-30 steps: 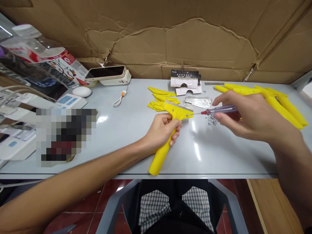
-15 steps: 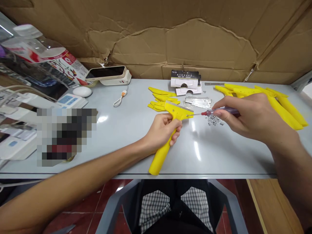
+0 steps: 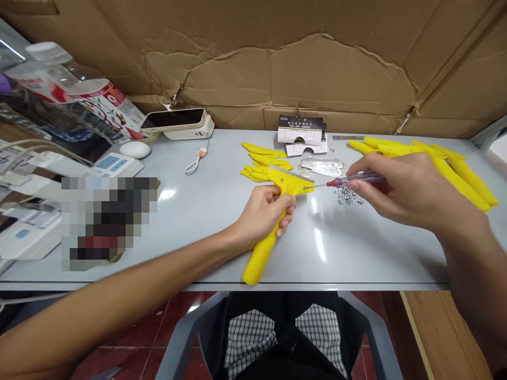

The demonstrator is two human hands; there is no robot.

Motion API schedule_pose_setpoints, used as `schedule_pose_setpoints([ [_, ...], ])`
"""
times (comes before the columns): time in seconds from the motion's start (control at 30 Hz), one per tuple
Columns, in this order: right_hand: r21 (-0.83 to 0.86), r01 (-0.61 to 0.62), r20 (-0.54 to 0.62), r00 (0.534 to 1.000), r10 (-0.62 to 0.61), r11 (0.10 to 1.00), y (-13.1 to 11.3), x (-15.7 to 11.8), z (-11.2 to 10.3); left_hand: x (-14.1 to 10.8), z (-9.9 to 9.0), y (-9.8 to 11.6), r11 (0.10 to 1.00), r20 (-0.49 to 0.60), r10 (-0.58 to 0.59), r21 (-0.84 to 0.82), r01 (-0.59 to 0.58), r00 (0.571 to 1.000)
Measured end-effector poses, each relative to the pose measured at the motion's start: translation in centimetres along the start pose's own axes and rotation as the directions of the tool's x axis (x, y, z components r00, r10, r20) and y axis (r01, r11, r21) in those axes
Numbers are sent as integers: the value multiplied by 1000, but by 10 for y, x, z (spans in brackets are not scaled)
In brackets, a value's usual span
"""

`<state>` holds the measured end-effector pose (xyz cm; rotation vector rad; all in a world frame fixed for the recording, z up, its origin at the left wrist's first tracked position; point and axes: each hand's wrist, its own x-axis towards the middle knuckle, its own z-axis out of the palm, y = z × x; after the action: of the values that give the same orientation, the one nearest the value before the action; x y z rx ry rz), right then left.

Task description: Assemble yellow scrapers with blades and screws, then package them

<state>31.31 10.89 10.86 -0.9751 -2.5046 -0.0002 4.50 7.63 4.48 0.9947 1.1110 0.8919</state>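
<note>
- Slip hazard: the screwdriver meets the yellow scraper at a small point near the right end of its head. A slanting push or poor seating could make the tip skid, scoring the plastic or running towards the left hand.
- Cut hazard: a thin metal strip, apparently a blade, lines the head's far edge. Should the grip loosen or the head twist under turning force, fingers could meet that edge.
- Support: the head appears braced mainly by the left hand, so it could tilt or rotate under load; whether it touches the tabletop cannot be told.
- Scatter hazard: small metal hardware lies loose just beneath the right hand; a low sweep of the hand could spread it.
- Left hand: fingers wrapped firmly about the scraper's neck, thumb laid across it. The scraper is in front of the person, head away, handle slanting back towards the near edge.
- Right hand: fingers closed on the screwdriver handle, thumb on the near side. The forearm comes in from the right, with the shaft pointing left, nearly level in view.
</note>
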Motion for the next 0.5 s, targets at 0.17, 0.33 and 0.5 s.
schedule_pose_setpoints([
  [0.17,58,-22,58,998,18,998,-2,-2,-4,-1,0,0,1000,0,0,0,0,1000],
  [0.33,-51,-7,18,1000,7,999,4,-1,-1,-1,0,0,1000,-5,-2,2,2,1000],
  [0.5,34,-2,65,998,0,999,2,-1,-2,-1,1,1,1000,-13,-5,7,5,1000],
])
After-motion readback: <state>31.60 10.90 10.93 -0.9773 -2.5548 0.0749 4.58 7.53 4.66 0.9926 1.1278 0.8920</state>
